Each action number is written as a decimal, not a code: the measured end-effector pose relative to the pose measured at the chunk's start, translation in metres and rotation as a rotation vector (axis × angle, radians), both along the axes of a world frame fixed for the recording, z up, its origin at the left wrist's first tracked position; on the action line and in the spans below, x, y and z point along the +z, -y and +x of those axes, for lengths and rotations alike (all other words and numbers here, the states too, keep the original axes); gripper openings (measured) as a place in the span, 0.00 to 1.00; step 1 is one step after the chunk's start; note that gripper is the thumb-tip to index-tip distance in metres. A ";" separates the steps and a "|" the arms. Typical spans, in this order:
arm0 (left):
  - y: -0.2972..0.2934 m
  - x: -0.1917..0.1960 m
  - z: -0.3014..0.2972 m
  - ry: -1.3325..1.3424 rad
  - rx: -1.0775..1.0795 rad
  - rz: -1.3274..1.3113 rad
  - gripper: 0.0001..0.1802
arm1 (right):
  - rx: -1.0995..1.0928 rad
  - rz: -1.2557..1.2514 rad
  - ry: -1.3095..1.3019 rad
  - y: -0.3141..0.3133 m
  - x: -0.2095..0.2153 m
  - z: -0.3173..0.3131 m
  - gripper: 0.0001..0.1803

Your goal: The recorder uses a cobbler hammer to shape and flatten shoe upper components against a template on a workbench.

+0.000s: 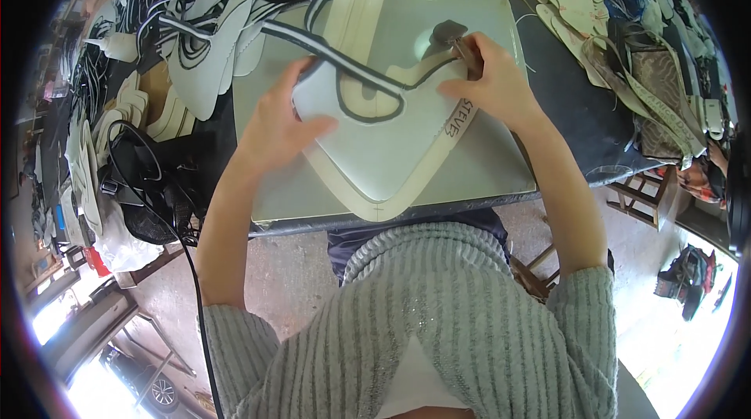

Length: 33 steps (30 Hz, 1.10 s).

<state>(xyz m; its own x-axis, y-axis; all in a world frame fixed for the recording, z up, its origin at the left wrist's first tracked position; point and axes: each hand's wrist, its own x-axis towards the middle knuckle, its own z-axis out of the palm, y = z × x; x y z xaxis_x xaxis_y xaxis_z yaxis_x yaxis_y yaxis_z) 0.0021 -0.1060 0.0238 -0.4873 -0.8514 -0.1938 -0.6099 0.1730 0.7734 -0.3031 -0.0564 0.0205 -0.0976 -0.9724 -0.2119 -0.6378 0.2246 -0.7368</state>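
At frame centre a white shoe upper piece (368, 133) with dark edging lies on the pale work board (493, 176). Your left hand (278, 125) presses flat on its left edge, fingers together, forearm rising from lower left. Your right hand (489, 82) grips a small hammer (452, 34) at upper centre-right, fingers curled round the handle.

On a pale work board (501, 161), the person's left hand (278, 125) presses flat on a white shoe piece (375, 145) with dark trim. The right hand (489, 82) grips a small hammer (454, 35) at the piece's far right tip. Stacks of cut shoe parts (195, 51) lie far left.
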 end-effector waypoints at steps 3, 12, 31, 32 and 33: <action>0.000 -0.002 0.000 -0.026 0.010 -0.006 0.42 | -0.007 -0.032 0.031 -0.003 -0.001 0.001 0.31; -0.003 -0.001 0.000 -0.017 0.018 -0.028 0.41 | 0.041 -0.008 0.016 -0.008 0.007 0.005 0.30; -0.017 -0.016 0.003 -0.169 0.200 -0.153 0.43 | 0.031 -0.030 0.056 -0.008 -0.001 0.002 0.29; -0.016 -0.017 0.004 -0.173 0.203 -0.167 0.42 | 0.026 -0.063 0.068 -0.008 -0.003 0.001 0.29; -0.016 -0.016 0.004 -0.173 0.204 -0.167 0.42 | 0.026 -0.063 0.068 -0.008 -0.004 0.001 0.29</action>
